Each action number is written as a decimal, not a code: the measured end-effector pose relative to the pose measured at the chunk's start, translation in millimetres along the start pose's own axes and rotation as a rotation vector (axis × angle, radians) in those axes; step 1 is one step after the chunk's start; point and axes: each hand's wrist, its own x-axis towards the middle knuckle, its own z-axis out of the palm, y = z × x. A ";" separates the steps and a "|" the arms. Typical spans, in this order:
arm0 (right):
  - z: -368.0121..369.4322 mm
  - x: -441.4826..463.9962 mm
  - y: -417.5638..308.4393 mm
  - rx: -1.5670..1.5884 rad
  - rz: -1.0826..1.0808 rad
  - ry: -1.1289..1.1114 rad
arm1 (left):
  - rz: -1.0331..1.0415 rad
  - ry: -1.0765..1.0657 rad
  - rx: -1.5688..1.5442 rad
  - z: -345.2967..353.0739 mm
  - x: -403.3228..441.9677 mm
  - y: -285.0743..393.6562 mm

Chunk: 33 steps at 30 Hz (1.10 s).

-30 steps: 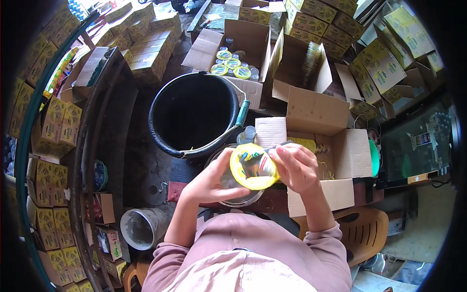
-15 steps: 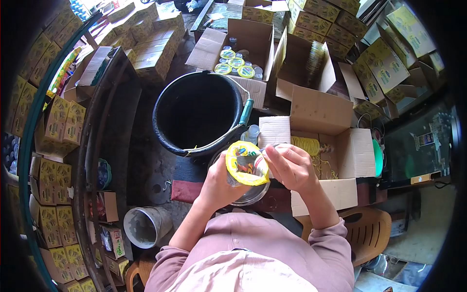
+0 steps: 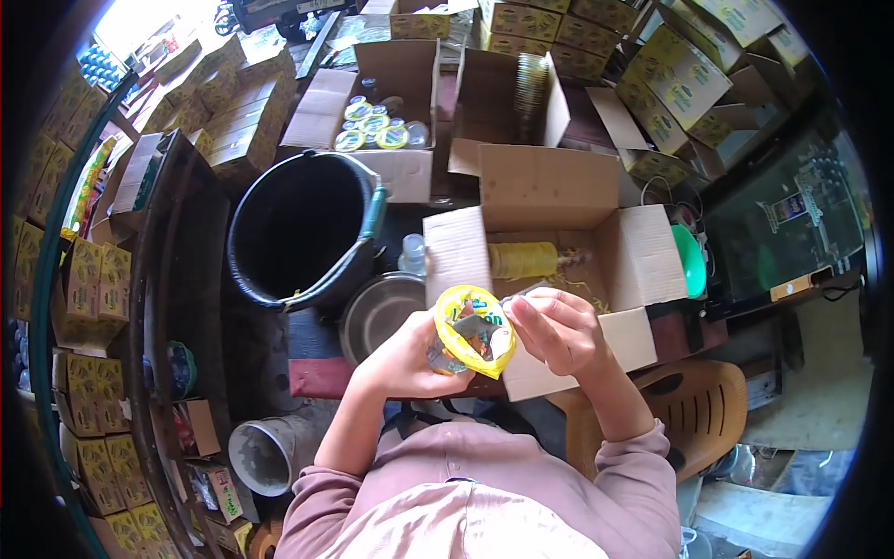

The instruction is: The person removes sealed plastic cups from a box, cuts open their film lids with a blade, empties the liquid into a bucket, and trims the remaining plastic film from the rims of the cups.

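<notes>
A clear plastic container with a yellow-rimmed printed cover (image 3: pixel 475 332) is in my left hand (image 3: pixel 410 361), whose fingers wrap round its side. My right hand (image 3: pixel 556 331) is at the right edge of the cover, thumb and fingers pinched together; what they hold, if anything, is too small to tell. Behind the hands stands a steel bowl (image 3: pixel 384 312). An open cardboard box (image 3: pixel 549 191) beyond my right hand holds a stack of yellow rings (image 3: pixel 523 260). Near the box's left flap is a clear cup (image 3: pixel 413 252).
A black bucket (image 3: pixel 300 228) stands at the left. Behind it, an open box (image 3: pixel 396 177) holds yellow-lidded containers (image 3: pixel 374 128). A grey bucket (image 3: pixel 265 456) is at the lower left, a brown chair (image 3: pixel 694 410) at the lower right, a green bowl (image 3: pixel 689 261) by the right box.
The view has turned, so the buckets and boxes sit farther left. My hands and the container are now nearer the right box, and more of the steel bowl shows.
</notes>
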 end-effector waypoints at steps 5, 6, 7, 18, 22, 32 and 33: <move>-55.7 -55.7 20.9 0.007 0.016 -0.033 | 0.011 -0.105 -0.034 60.4 38.7 -22.2; -64.2 -65.3 22.8 0.018 0.020 -0.029 | -0.009 -0.115 -0.039 71.3 42.9 -25.3; -71.2 -72.2 27.5 0.028 0.013 -0.022 | 0.007 -0.128 -0.064 81.0 47.7 -26.0; -94.4 -87.9 57.0 0.184 -0.059 0.020 | -0.211 -0.199 -0.393 117.5 60.5 -22.8; -95.5 -84.8 58.5 0.185 -0.057 0.028 | -0.278 -0.243 -0.538 115.5 64.5 -18.8; -93.0 -75.1 46.2 0.072 0.023 0.050 | -0.265 -0.542 -0.532 83.3 85.7 -22.6; -93.7 -75.2 46.5 0.044 0.030 0.057 | -0.264 -0.537 -0.501 82.2 88.8 -20.0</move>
